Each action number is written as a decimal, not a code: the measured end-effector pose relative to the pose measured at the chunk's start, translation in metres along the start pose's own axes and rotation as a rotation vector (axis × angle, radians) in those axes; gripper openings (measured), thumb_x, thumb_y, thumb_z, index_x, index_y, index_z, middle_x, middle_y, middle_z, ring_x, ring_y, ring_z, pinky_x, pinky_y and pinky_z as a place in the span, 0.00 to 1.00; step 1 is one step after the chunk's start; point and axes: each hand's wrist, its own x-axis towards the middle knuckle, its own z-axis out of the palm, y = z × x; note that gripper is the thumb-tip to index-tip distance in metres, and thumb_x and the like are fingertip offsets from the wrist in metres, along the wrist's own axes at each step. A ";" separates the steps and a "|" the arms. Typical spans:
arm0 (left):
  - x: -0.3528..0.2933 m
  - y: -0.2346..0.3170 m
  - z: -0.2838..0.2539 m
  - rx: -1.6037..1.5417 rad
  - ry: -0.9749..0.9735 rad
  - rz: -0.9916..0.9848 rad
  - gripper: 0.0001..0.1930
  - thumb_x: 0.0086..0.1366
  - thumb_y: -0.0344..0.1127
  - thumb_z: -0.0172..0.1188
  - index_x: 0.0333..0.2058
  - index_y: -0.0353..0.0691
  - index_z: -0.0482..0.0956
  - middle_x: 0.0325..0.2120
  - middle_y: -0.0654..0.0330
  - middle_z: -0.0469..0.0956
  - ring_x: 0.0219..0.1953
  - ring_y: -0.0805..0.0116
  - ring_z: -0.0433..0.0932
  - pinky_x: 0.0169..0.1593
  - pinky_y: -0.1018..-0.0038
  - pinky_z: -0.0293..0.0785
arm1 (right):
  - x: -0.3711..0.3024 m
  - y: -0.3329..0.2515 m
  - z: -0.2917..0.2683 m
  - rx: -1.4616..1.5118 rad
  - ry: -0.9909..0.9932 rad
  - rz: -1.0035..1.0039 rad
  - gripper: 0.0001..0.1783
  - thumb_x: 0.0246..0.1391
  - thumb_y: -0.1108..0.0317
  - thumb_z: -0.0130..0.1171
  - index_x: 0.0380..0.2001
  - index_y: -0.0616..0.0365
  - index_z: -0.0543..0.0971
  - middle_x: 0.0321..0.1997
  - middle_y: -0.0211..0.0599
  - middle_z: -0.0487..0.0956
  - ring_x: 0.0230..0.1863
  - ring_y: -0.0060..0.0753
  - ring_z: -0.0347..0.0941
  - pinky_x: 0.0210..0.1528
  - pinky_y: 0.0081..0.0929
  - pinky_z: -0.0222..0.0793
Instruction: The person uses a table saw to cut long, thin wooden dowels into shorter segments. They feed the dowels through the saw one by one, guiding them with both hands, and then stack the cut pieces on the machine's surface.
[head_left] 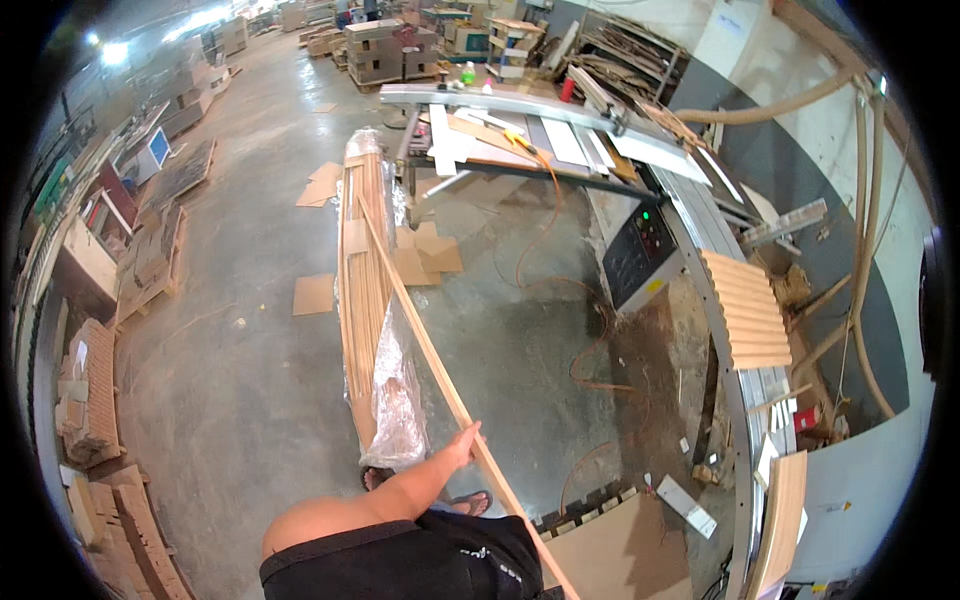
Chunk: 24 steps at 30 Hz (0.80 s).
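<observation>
Left hand (pixel 462 444): grip wrapped round long, pale wooden strip (pixel 433 350), apparently steadying its slant over plastic-wrapped brown wooden bundle (pixel 355 300). Right hand: unseen, grip cannot be told.

- Passing room over the floor (pixel 240 420) left of the wrapped bundle (pixel 364 290)
- Long strip (pixel 425 342) bars the bundle's right side
- Cabinet (pixel 635 258) stands well right of the bundle

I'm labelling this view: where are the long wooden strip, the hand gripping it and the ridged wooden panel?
Long wooden strip (pixel 448 385), head view: stretch beyond the hand.
Left hand (pixel 463 446), head view: its middle.
Ridged wooden panel (pixel 745 312), head view: middle ridges.
</observation>
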 end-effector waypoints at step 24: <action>-0.093 0.199 0.204 -0.580 -0.025 0.238 0.20 0.62 0.52 0.64 0.19 0.56 0.64 0.13 0.75 0.61 0.17 0.77 0.64 0.26 0.74 0.66 | 0.306 -0.110 -0.147 -0.478 0.817 -0.227 0.11 0.49 0.68 0.59 0.36 0.52 0.84 0.36 0.45 0.81 0.44 0.55 0.76 0.59 0.53 0.66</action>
